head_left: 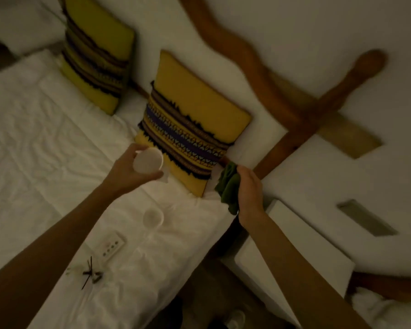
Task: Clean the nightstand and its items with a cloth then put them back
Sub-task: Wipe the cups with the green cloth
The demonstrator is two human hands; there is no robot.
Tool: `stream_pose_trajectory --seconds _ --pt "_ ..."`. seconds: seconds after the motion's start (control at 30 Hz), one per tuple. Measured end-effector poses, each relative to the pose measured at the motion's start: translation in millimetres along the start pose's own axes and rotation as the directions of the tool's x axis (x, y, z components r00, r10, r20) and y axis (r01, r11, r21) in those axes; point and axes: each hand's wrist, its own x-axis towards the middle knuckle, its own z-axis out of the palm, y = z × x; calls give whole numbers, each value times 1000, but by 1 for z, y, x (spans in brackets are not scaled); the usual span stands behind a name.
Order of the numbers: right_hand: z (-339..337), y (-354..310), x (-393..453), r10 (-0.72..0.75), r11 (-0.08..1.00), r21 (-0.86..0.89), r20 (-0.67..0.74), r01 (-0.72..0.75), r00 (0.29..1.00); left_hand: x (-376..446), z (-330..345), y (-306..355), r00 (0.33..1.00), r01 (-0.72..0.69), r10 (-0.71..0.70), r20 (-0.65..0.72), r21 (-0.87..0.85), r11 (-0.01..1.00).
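Note:
My left hand (126, 169) grips a white cup (148, 160) above the bed, its open mouth turned toward me. My right hand (249, 188) holds a bunched green cloth (228, 186) a short way to the right of the cup, over the bed's edge. On the white sheet below lie a second white cup (153, 217), a white remote (111, 246) with small buttons and a few dark sticks (90, 274). The white nightstand (292, 245) stands to the right of the bed, under my right forearm.
Two yellow patterned cushions (195, 124) (97, 51) lean against white pillows at the bed's head. A wooden headboard frame (294, 110) crosses the white wall. A dark gap (223, 245) separates the bed from the nightstand. The room is dim.

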Motion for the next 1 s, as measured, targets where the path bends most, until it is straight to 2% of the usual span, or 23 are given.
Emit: stream_pose_trajectory --seconds 0.13,0.23,0.37,0.47,0.53,0.6,0.67,0.77,0.8,0.83,0.87,0.9,0.93,0.97,1.0 --pt "-28 -95 -21 -236 968 80 -54 240 970 14 -13 128 968 -251 251 -10 -107 962" --pt "-49 -165 -44 -472 875 64 -110 480 875 12 -21 210 932 -359 361 -26 -194 913" --pt "-71 -242 -89 -724 676 23 -166 737 669 -8 -28 303 849 -513 527 -24 -273 814" --pt "-79 -283 -124 -865 479 -42 -197 877 462 -32 -26 363 758 -614 650 -56 -397 682" --pt "-80 -301 -146 -912 354 -69 -248 933 327 -46 -24 396 743 -598 665 -77 -523 607" --pt "-79 -314 -161 -934 239 -96 -296 966 201 -60 -24 426 752 -488 658 -32 -697 525" --pt "-73 -321 -171 -936 144 -134 -339 980 91 -74 -25 449 696 -397 717 30 -816 419" --pt "-62 -332 -181 -917 25 -157 -396 987 -39 -88 -27 471 649 -312 758 73 -883 352" --pt "-61 -339 -184 -907 21 -134 -420 991 -38 -90 -29 474 637 -308 767 77 -887 344" --pt "-62 -348 -184 -893 61 -80 -450 995 19 -90 -31 475 624 -305 777 82 -890 339" --pt "-66 -357 -183 -872 153 14 -468 988 142 -89 -34 476 621 -304 779 87 -890 341" --pt "-71 -367 -181 -838 282 151 -443 948 319 -90 -37 476 628 -296 773 92 -890 347" --pt "-75 -375 -181 -791 411 303 -350 860 502 -90 -41 478 641 -302 763 89 -884 357" --pt "-77 -380 -180 -747 491 396 -268 776 609 -90 -45 481 657 -326 751 73 -870 369" --pt "-75 -381 -181 -737 512 419 -234 750 634 -89 -48 485 675 -359 737 47 -851 384"
